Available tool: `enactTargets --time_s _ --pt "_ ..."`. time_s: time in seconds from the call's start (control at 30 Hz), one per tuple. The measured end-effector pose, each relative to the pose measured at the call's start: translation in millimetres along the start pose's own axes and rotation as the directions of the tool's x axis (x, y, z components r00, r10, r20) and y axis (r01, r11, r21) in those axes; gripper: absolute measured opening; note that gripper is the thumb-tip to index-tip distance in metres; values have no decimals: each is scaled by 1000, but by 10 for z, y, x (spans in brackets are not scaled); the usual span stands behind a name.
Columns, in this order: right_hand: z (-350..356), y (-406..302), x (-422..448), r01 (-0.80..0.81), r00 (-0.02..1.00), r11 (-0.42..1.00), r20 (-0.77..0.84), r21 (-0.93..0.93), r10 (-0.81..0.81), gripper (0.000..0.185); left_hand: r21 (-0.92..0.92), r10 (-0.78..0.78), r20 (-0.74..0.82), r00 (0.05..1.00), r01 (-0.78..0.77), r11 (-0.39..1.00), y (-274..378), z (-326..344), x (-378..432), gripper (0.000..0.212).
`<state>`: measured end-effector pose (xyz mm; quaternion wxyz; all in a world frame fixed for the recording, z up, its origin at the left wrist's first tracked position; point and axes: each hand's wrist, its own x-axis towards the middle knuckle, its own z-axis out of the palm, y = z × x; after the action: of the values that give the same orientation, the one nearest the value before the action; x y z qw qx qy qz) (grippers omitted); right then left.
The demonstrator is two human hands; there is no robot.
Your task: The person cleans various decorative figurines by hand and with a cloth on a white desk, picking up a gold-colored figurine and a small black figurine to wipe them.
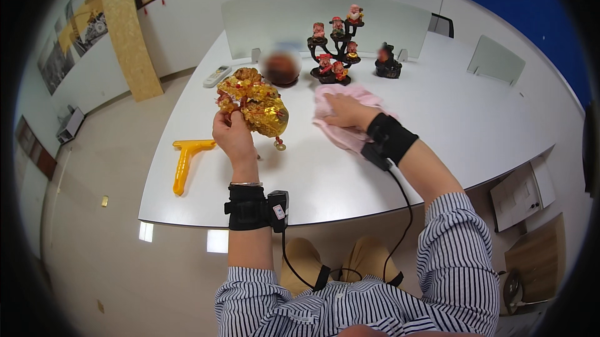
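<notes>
My left hand grips the lower part of a gold ornament with yellow beads, red strands and a hanging bead tassel. The ornament is tilted, and my fingers partly hide where they meet it. Under my right hand a crumpled pink cloth is pressed against the white tabletop. My fingers are spread over the cloth, slightly blurred. Just behind it stands a dark branching stand bearing several small red-clad figurines.
A yellow T-shaped squeegee lies left of my left hand. Farther back are a white remote control, a blurred reddish-brown round ornament and a dark figurine. A frosted glass divider edges the table's far side.
</notes>
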<state>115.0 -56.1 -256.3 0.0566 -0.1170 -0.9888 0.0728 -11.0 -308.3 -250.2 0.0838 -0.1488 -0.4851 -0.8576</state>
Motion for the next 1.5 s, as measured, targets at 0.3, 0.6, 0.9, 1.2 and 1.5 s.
enactTargets --time_s 0.3,0.6,0.9,1.2,1.5 --pt "28 -883 -108 518 847 814 -21 265 -532 65 -3 24 -95 995 -25 1000 53 1 44 13" --pt "-393 -813 -1820 476 853 820 60 319 -518 66 248 72 31 997 -78 966 -18 72 -237 16" --pt "-685 -105 -3142 197 979 940 -10 279 -203 70 334 56 260 964 -145 931 141 84 -547 15" --pt "-961 316 -3317 -328 945 941 32 86 326 80 408 102 479 872 -324 854 116 208 -801 18" --pt "-794 -356 -2664 36 992 981 115 192 -59 73 291 -51 704 708 -222 931 144 267 -865 22"
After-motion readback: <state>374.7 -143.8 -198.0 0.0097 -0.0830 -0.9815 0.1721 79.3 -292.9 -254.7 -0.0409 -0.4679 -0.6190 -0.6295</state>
